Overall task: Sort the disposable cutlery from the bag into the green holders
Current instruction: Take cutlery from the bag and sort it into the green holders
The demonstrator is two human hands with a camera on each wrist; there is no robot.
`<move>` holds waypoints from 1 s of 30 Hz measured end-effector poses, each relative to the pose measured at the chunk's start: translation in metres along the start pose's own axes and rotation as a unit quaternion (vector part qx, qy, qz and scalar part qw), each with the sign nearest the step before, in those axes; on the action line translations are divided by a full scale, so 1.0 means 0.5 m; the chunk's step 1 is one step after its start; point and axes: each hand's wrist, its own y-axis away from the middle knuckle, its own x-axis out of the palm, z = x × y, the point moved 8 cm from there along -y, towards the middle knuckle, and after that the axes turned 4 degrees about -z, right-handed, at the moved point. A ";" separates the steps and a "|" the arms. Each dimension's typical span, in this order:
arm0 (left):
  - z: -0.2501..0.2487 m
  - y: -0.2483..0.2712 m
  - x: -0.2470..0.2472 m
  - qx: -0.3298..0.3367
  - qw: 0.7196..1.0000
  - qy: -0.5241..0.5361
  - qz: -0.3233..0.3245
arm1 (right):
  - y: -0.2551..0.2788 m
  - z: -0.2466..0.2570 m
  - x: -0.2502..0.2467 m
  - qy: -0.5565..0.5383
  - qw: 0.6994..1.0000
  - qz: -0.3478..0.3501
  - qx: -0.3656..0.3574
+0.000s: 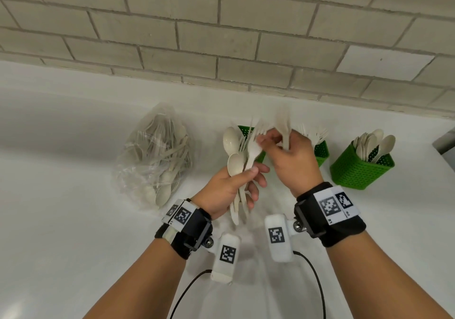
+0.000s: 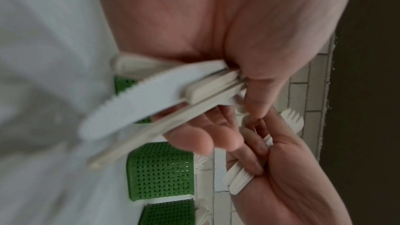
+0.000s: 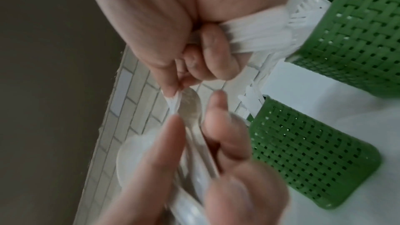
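Left hand [image 1: 229, 190] grips mixed cutlery bundle [image 1: 240, 156]; right hand [image 1: 293, 161] holds forks [image 1: 283, 126], above bare tabletop [image 1: 73, 220] before three green holders [image 1: 362, 168]

Left hand [image 2: 216, 54] fills top of left wrist view, gripping mixed bundle [image 2: 207, 90] of pale cutlery between thumb and fingers; serrated knife [image 2: 129, 102] sticks out toward lower left, blurred. Right hand [image 2: 288, 174] at lower right, curled round a few white handles [image 2: 236, 177], fork head [image 2: 292, 119] poking out above it. Three green holders behind: one [image 2: 124, 84] mostly hidden by knife, middle one [image 2: 160, 170] clear, third [image 2: 168, 213] cut by bottom edge. All on white counter [image 2: 43, 57], tiled wall [image 2: 303, 91] at right
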 end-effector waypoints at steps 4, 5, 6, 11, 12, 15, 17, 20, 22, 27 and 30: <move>0.004 0.000 -0.026 0.010 0.997 0.041 -0.066 | -0.021 -0.009 -0.053 -0.071 0.993 -0.091 0.013; 0.003 -0.001 -0.035 0.012 0.995 0.049 -0.087 | -0.026 -0.008 -0.063 -0.093 0.991 -0.094 0.016; 0.000 -0.002 -0.042 0.014 0.993 0.050 -0.101 | -0.032 -0.010 -0.073 -0.106 0.990 -0.094 0.020; -0.020 -0.014 -0.007 0.015 0.999 0.011 -0.047 | -0.025 -0.029 -0.059 -0.060 0.996 -0.060 0.022; -0.021 -0.014 0.009 0.013 0.999 0.011 -0.032 | -0.017 -0.033 -0.046 -0.033 0.998 -0.045 0.023; -0.025 -0.013 0.035 0.033 0.999 -0.002 -0.031 | -0.003 -0.047 -0.019 0.039 0.999 -0.005 0.005; -0.021 -0.013 0.034 0.047 0.997 -0.026 -0.049 | 0.005 -0.056 -0.012 0.107 0.994 0.019 -0.016; -0.012 -0.020 0.015 0.056 0.991 -0.072 -0.093 | 0.029 -0.080 0.005 0.161 0.984 0.078 0.004; -0.005 -0.025 0.003 0.054 0.988 -0.089 -0.116 | 0.045 -0.090 0.010 0.164 0.980 0.112 0.025; 0.017 -0.028 -0.003 0.020 0.986 -0.106 -0.128 | 0.077 -0.107 0.016 0.235 0.956 0.171 0.031; 0.021 -0.032 -0.005 0.009 0.981 -0.141 -0.136 | 0.084 -0.117 0.015 0.281 0.952 0.121 0.026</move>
